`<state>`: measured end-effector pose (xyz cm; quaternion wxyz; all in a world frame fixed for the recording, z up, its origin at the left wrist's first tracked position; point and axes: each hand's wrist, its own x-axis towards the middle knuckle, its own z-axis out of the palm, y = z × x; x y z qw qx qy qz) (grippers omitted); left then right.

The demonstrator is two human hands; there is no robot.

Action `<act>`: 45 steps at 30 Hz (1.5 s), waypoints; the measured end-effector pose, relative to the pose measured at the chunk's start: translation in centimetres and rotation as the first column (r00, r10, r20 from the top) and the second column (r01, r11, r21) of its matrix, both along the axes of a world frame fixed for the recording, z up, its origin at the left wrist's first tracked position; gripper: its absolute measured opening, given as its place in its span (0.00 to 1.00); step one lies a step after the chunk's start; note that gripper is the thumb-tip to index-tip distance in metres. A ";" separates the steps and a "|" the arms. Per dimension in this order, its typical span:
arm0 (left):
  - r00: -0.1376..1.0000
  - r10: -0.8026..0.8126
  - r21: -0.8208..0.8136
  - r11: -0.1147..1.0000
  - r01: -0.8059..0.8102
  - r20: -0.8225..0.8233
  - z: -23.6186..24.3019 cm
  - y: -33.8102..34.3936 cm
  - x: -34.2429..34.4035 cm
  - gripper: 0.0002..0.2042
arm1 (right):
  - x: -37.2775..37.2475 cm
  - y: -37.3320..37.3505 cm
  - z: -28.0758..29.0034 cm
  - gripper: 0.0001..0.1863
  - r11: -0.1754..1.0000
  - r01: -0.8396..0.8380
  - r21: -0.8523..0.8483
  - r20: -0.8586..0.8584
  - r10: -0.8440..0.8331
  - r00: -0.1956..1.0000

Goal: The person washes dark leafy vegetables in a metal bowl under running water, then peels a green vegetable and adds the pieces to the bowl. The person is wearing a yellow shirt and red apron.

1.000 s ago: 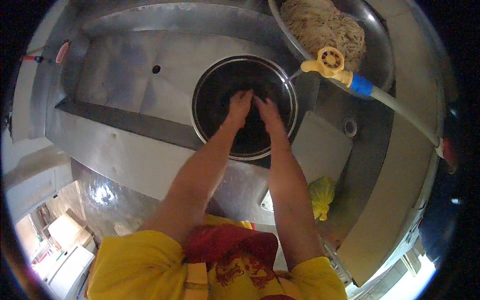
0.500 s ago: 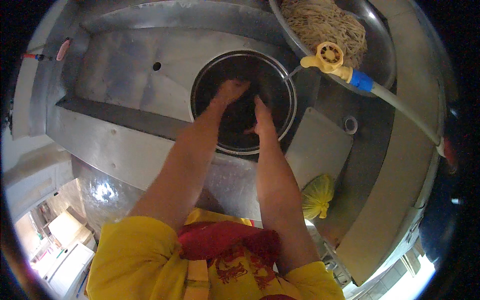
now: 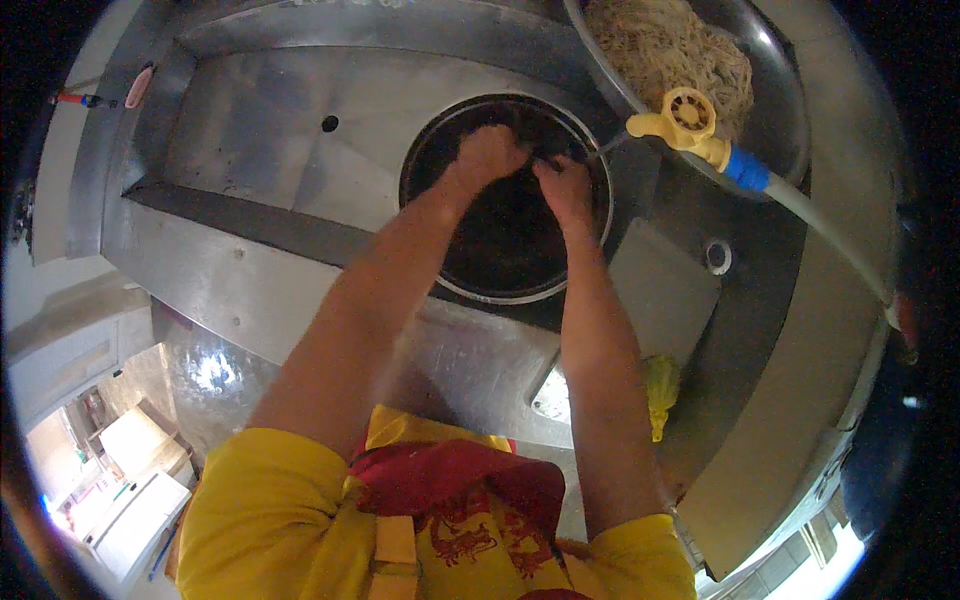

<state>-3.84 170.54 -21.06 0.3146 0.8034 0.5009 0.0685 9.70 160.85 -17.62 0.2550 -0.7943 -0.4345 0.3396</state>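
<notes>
Both my hands are inside a round, metal-rimmed vessel point(image 3: 490, 298) filled with something dark. My left hand point(image 3: 493, 152) is curled closed near the far side. Close to it on the right, my right hand point(image 3: 566, 188) is closed too, its thumb side toward the left. A bit of dark material seems to show between them, too dim to name. The dark contents point(image 3: 510, 240) spread below my hands, their kind unclear. A thin stream runs from the yellow tap point(image 3: 688, 118) to the vessel's far right rim.
A large metal bowl point(image 3: 785, 130) holding pale, noodle-like strands point(image 3: 670, 50) stands at the far right. A hose point(image 3: 830, 235) joins the tap by a blue connector. A grey board point(image 3: 660, 280) and a yellow plastic bag point(image 3: 660, 390) lie right. The steel sink basin point(image 3: 260, 150) has a drain hole.
Both hands have moved toward the vessel's far side and come nearer each other. Their fingers, stretched before, are now curled. The view has shifted slightly.
</notes>
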 end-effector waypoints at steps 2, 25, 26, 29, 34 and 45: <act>0.997 -0.075 0.006 0.997 0.075 -0.019 1.8 1.2 -1.7 0.22 | 0.3 -0.4 -0.6 0.30 0.993 -0.064 0.102 0.070 0.057 0.996; 0.988 -0.154 -0.059 0.987 0.152 -0.031 4.7 -2.2 2.9 0.30 | 0.2 -7.0 -0.7 0.33 0.965 0.202 -0.170 -0.209 -0.236 0.949; 0.972 -0.232 -0.022 0.973 0.231 -0.029 4.8 -0.9 2.9 0.31 | -1.6 -8.3 0.0 0.34 0.938 0.322 -0.127 -0.313 -0.346 0.884; 0.953 -0.302 -0.136 0.943 0.304 0.039 1.8 1.3 2.0 0.33 | -6.1 -9.5 2.6 0.36 0.757 0.508 -0.411 -0.670 -0.629 0.395; 0.964 0.048 -0.438 0.896 0.074 0.262 -2.4 -5.1 0.4 0.29 | -5.5 -6.7 0.4 0.33 0.709 0.435 -0.555 -0.810 -0.579 -0.090; 0.997 0.035 -0.246 0.969 -0.016 0.071 5.9 -4.2 2.0 0.28 | -0.1 -3.3 -5.7 0.28 0.987 -0.008 -0.162 0.179 0.038 0.983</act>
